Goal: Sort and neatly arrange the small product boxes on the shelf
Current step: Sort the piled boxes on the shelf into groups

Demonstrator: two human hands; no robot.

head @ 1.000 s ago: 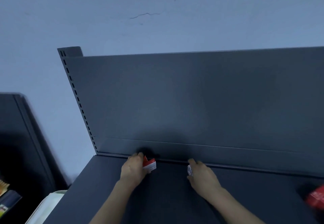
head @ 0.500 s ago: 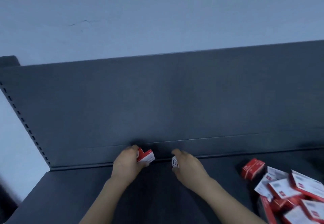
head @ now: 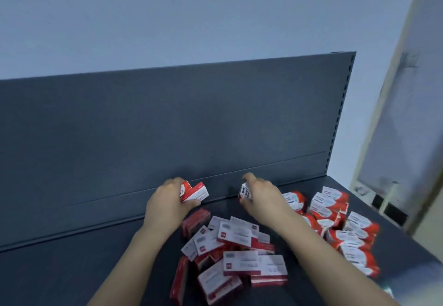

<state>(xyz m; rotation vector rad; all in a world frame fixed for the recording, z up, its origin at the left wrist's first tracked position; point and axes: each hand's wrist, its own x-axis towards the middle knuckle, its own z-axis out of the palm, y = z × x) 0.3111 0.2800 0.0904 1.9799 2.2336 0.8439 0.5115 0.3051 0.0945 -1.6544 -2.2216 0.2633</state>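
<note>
At the rear of the shelf (head: 72, 274), close before the back panel (head: 167, 126), your left hand (head: 167, 205) grips one box (head: 196, 192) and your right hand (head: 263, 198), to its right, a second box (head: 245, 193), with loose boxes (head: 236, 236) heaped nearer you and farther right.

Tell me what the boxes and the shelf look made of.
The boxes look like thin printed cardboard, red and white: crisp folded edges, flat faces. The shelf looks like painted sheet metal, matte dark grey; the slotted upright suggests steel, though unconfirmed.
</note>
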